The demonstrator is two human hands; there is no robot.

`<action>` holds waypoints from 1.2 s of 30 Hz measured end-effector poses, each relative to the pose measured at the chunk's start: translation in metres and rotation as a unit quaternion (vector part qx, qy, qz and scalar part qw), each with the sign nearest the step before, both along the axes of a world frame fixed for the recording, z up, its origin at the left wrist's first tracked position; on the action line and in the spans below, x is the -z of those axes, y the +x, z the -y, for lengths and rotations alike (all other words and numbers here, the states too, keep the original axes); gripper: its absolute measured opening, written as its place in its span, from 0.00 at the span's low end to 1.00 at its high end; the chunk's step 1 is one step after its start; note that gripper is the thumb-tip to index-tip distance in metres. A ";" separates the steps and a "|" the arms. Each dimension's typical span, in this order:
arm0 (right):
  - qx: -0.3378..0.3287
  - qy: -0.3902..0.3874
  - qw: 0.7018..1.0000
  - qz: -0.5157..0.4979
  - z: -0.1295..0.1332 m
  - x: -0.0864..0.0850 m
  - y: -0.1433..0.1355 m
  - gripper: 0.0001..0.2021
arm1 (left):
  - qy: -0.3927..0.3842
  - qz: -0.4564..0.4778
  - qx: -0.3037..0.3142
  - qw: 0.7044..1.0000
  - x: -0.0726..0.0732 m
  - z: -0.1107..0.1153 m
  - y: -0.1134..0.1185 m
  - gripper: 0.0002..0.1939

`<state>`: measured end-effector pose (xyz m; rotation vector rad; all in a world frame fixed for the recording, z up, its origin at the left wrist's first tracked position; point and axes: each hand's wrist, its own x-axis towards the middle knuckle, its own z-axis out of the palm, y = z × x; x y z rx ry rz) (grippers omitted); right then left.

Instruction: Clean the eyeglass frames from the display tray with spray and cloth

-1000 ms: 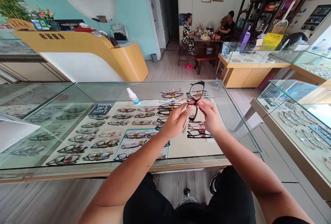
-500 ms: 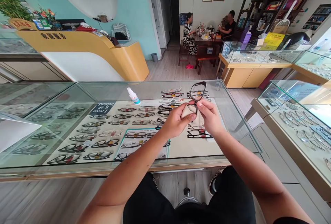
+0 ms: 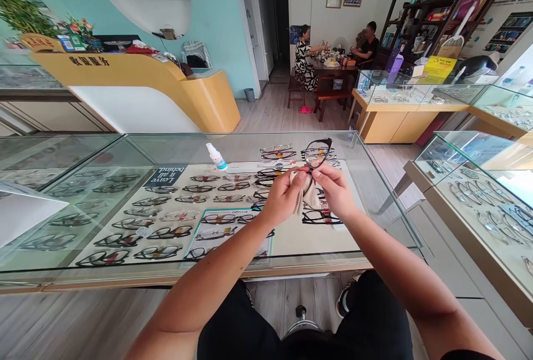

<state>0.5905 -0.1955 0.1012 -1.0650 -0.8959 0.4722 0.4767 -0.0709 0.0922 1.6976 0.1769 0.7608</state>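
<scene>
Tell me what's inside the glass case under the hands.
The glass case holds rows of glasses and a dark sign reading "Leave it all behind." Whatever the left hand, right hand, arms and cloth cover is hidden.

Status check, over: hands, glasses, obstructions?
Left hand pinching beige cloth against black-framed glasses. Right hand gripping them. Spray bottle left of both hands, on display case; nothing visibly blocking.

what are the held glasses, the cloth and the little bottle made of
Held glasses: probably plastic rims, dark and smooth with a slight sheen; metal isn't ruled out.
Cloth: soft woven fabric or microfibre, matte beige, in loose folds.
Bottle: likely plastic, smooth white, moulded-looking nozzle end.
</scene>
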 end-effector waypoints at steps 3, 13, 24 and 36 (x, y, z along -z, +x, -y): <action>0.008 0.002 1.000 -0.016 0.001 -0.001 0.002 0.22 | 0.026 -0.010 0.017 0.999 -0.004 -0.001 -0.003 0.36; 0.017 -0.003 0.999 -0.046 0.003 -0.002 0.007 0.21 | 0.013 -0.062 0.111 0.992 -0.010 -0.001 -0.009 0.34; -0.018 -0.011 0.999 -0.034 0.003 -0.002 0.002 0.22 | -0.044 -0.023 0.064 0.997 -0.002 0.000 -0.002 0.36; -0.017 -0.010 0.999 -0.027 0.003 -0.003 0.003 0.21 | 0.012 -0.022 -0.001 1.000 -0.005 0.001 -0.002 0.39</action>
